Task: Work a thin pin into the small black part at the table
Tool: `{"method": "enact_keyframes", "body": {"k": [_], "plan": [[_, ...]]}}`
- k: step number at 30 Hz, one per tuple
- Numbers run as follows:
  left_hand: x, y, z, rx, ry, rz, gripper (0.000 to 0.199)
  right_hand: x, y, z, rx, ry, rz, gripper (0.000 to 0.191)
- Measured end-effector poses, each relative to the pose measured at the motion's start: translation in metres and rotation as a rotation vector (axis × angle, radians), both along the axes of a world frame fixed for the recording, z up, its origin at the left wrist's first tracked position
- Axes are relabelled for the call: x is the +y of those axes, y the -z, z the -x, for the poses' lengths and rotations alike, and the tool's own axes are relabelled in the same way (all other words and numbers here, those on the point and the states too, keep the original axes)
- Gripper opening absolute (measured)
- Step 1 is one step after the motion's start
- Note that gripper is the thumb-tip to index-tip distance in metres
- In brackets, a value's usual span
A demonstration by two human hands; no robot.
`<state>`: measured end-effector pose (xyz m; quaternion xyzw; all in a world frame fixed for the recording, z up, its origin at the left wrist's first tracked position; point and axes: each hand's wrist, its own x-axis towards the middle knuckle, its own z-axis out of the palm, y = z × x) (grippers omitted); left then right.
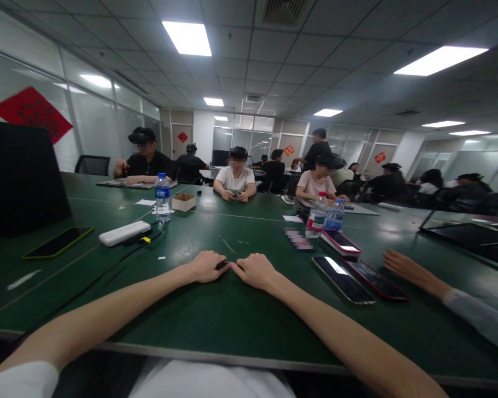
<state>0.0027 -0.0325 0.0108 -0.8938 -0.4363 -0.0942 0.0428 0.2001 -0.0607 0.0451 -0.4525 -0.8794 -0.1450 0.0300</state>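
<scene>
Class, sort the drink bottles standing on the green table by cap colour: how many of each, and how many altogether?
Blue caps: 2 (one bottle near the small open box, another bottle to the right)
Red caps: 1 (a bottle beside that second one)
Total: 3

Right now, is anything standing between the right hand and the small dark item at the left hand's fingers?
Nothing visible does: the right hand is beside the small dark item at the left hand. The nearest phone lies off to the right, outside that gap.
</scene>
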Motion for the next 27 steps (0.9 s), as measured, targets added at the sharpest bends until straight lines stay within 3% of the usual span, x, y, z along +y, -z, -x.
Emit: {"method": "enact_keyframes", "body": {"k": [27], "plan": [[-0.0015, -0.0001, -0.0012, 0.016, -0.006, 0.004, 0.039, -0.0019, -0.0046, -0.0030, -0.011, 0.017, 0.029, 0.072]]}}
